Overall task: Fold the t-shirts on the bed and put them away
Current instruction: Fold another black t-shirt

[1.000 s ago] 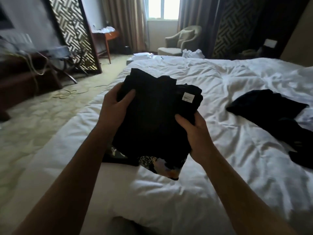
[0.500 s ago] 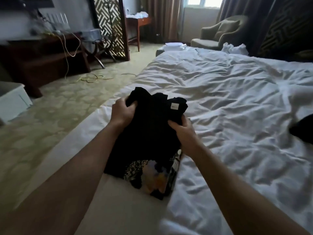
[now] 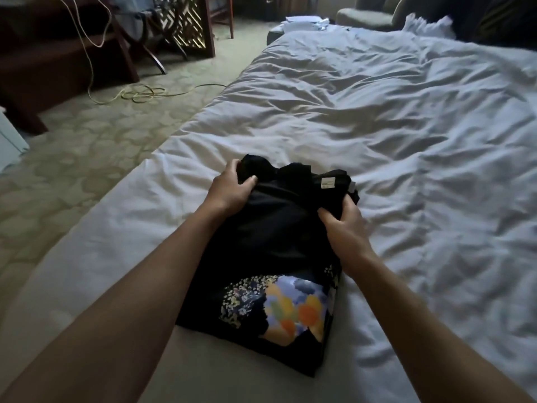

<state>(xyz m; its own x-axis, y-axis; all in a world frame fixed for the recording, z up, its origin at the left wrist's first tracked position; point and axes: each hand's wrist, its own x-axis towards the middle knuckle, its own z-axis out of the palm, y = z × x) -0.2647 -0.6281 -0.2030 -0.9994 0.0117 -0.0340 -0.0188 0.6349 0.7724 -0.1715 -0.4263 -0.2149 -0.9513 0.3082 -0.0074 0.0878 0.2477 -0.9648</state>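
Hands grip the folded black t-shirt (image 3: 273,228) on the bed (image 3: 377,126). Left hand (image 3: 229,190) clutches its far-left corner; right hand (image 3: 344,225) pinches the far-right edge.

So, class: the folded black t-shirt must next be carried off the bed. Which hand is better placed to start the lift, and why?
Probably the right hand: its fingers curl round the black t-shirt at the far corner near the white label. The left hand lies more on top, so it suits steadying.

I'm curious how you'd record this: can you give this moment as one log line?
step: folding | left hand: grips black t-shirt | right hand: grips same shirt | shirt: rests on bed
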